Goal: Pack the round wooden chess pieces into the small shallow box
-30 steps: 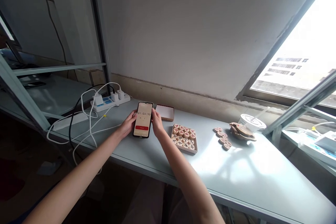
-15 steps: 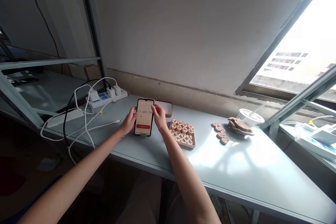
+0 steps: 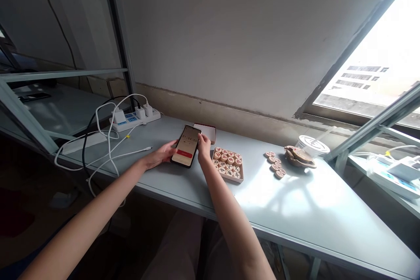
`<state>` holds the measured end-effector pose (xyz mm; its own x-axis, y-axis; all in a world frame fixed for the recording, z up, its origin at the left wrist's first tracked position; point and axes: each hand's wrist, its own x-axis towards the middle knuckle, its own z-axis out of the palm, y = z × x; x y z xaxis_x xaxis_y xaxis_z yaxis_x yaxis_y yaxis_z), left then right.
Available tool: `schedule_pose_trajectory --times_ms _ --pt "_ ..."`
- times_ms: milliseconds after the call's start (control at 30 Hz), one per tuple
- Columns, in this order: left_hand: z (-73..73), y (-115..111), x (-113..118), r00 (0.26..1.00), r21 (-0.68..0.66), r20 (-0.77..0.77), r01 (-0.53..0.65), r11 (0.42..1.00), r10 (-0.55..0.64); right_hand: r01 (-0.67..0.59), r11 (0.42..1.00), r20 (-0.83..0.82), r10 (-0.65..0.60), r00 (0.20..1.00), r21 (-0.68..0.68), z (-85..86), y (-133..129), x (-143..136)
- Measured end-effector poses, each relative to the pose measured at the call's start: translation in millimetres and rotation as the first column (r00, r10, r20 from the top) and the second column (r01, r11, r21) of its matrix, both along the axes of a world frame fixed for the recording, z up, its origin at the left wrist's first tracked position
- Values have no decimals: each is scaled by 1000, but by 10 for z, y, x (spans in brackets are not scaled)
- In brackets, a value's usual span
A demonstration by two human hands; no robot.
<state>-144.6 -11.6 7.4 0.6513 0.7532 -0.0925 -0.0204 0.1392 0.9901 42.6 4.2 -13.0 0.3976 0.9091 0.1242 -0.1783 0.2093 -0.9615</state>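
Observation:
A black phone (image 3: pixel 186 146) with a timer and a red button on its screen is held tilted above the desk. My left hand (image 3: pixel 164 153) grips its lower left edge, and my right hand (image 3: pixel 204 145) pinches its upper right edge. Right of the phone lies an open box (image 3: pixel 243 174) filled with round wooden chess pieces (image 3: pixel 229 166). Behind my right hand is a box lid (image 3: pixel 207 132), partly hidden. Several loose round pieces (image 3: pixel 276 165) lie farther right on the desk.
A brown carved dish (image 3: pixel 300 159) and a clear lidded cup (image 3: pixel 313 146) with a straw stand at the right. On the left, a power strip (image 3: pixel 134 120) has plugs and tangled white cables (image 3: pixel 108 140). The desk's front edge (image 3: pixel 197 210) runs below my forearms.
The phone has turned clockwise and tipped back from its more upright pose. Both hands have shifted slightly right with it, the left one lower along its edge.

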Motion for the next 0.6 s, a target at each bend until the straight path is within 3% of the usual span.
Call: schedule_pose_trajectory --times_ms 100,200,267,333,433,500,600 --pt "29 -54 -87 993 -15 -30 110 994 -110 -23 999 -66 20 998 -48 -4 -9 22" --pt "32 -50 -111 994 -5 -19 108 994 -108 -86 994 -123 77 989 -65 63 -69 5" --pt "30 -30 -108 995 -7 18 102 995 -102 -204 976 -169 189 967 -73 132 -163 -6" --pt "30 -10 -101 994 -10 71 86 996 -85 -450 891 -233 426 874 -59 198 -306 -3" --pt "29 11 -92 990 8 128 63 998 -64 -735 678 -277 706 651 0 257 -546 40" --pt "23 22 -92 988 26 140 59 998 -62 -769 638 -266 747 609 32 269 -658 81" --pt "5 38 -105 988 33 143 61 998 -66 -777 628 -284 753 593 44 268 -710 121"
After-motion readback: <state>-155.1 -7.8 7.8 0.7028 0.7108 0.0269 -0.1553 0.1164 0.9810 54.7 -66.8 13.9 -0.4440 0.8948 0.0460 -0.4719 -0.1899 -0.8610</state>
